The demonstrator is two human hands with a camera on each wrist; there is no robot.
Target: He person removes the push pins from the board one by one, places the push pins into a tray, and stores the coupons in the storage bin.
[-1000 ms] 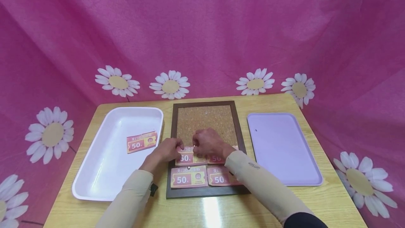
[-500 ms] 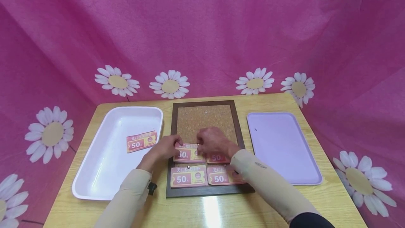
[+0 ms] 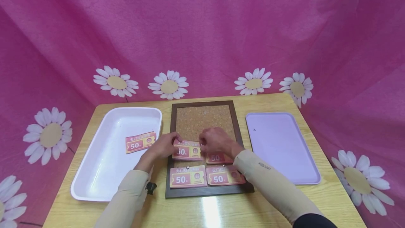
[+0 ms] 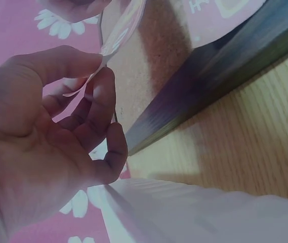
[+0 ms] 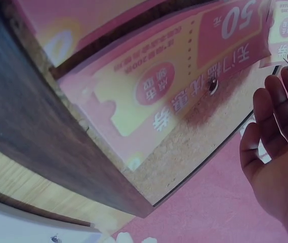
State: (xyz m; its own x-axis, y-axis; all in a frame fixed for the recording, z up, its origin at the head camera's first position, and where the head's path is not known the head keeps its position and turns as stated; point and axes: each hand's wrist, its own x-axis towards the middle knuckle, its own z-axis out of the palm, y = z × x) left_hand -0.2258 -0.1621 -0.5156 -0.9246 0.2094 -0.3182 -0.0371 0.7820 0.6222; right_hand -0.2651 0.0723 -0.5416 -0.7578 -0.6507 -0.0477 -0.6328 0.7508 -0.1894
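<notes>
My left hand (image 3: pixel 162 146) pinches the coupon (image 3: pixel 188 153) at its nine o'clock edge — presumably to steady it over the corkboard (image 3: pixel 204 117) at nine o'clock; my right hand (image 3: pixel 216 139) grips a pin (image 5: pixel 286 61) by the coupon's two o'clock corner.

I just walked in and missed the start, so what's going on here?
A person's left grip pinches a coupon over a framed corkboard, while the right grip holds what looks like a pin beside it. Three other coupons lie on the board, each with a round-headed pin near its top edge. One more coupon is in the white tray on the left; the lilac tray on the right holds a small dark item.
</notes>
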